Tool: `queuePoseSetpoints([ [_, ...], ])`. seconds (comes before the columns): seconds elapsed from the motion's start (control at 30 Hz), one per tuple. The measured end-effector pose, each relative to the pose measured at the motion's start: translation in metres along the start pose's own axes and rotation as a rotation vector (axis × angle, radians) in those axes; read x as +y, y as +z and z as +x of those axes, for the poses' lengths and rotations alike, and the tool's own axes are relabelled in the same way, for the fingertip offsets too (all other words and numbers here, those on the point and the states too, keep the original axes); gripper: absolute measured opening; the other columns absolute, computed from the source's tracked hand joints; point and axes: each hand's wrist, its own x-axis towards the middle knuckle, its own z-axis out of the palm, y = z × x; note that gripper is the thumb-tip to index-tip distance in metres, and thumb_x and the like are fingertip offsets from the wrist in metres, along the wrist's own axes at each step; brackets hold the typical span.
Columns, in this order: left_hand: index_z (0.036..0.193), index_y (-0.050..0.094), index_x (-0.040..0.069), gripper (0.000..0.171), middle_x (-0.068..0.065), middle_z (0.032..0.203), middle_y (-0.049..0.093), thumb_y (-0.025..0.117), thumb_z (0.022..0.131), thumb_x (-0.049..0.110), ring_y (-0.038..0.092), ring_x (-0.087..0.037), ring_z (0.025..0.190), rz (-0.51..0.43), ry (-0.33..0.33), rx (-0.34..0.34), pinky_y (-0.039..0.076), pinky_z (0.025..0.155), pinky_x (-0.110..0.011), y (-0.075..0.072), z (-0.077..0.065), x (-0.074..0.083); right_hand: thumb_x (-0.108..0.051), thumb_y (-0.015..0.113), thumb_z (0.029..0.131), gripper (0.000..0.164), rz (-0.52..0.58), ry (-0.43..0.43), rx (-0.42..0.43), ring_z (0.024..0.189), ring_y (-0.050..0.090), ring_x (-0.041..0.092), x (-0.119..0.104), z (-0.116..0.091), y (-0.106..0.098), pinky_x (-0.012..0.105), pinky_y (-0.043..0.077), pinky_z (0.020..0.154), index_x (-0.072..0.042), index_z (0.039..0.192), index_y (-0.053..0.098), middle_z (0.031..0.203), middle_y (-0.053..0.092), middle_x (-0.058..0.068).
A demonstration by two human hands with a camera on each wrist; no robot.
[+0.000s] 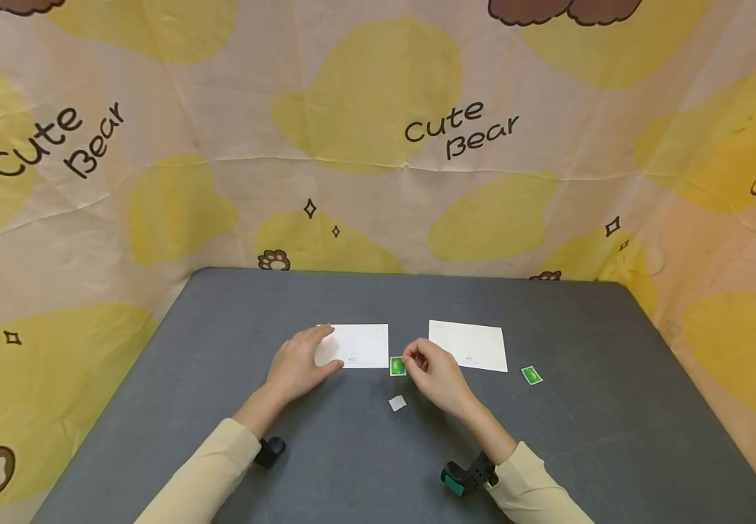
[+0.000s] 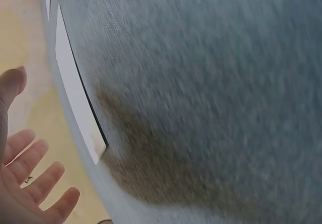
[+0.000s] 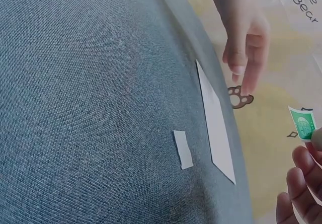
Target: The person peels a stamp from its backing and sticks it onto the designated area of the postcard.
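Note:
Between thumb and fingertips, my right hand [image 1: 439,378] pinches a green stamp [image 1: 397,366] with a white border. In the head view the stamp overlaps the lower right corner of the left white card [image 1: 367,345]. The right wrist view shows the stamp [image 3: 303,124] upright, its green face visible. My left hand [image 1: 295,364] is spread with fingers and thumb apart at the left end of that card, holding nothing. In the left wrist view, the left hand's fingers [image 2: 31,166] are loosely extended beside the card [image 2: 75,88].
A second white card [image 1: 472,343] lies just beyond the right hand. Another green stamp [image 1: 531,375] lies farther right. A small white paper piece [image 1: 397,402] is on the grey table [image 1: 351,466] between the forearms. A patterned cloth [image 1: 364,94] hangs behind the table.

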Motion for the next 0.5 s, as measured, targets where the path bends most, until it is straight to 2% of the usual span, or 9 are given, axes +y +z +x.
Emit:
queuePoseSetpoints([
  [0.27, 0.135, 0.046, 0.008, 0.077, -0.009, 0.141, 0.043, 0.071, 0.074, 0.046, 0.042, -0.031, 0.127, 0.064, -0.004, -0.091, 0.036, 0.098, -0.052, 0.0, 0.006, -0.011, -0.003, 0.061, 0.082, 0.01, 0.005, 0.005, -0.004, 0.062, 0.045, 0.006, 0.001, 0.0, 0.001, 0.019, 0.039, 0.056, -0.012, 0.078, 0.059, 0.069, 0.05, -0.008],
  [0.5, 0.139, 0.039, 0.005, 0.083, -0.012, 0.146, 0.036, 0.069, 0.075, 0.048, 0.034, -0.035, 0.132, 0.086, -0.038, -0.178, 0.031, 0.102, -0.054, 0.002, 0.012, -0.015, -0.003, 0.061, 0.082, 0.01, 0.004, 0.011, -0.006, 0.063, 0.046, 0.006, 0.004, 0.0, 0.002, 0.018, 0.039, 0.056, -0.012, 0.079, 0.06, 0.069, 0.05, -0.007],
])
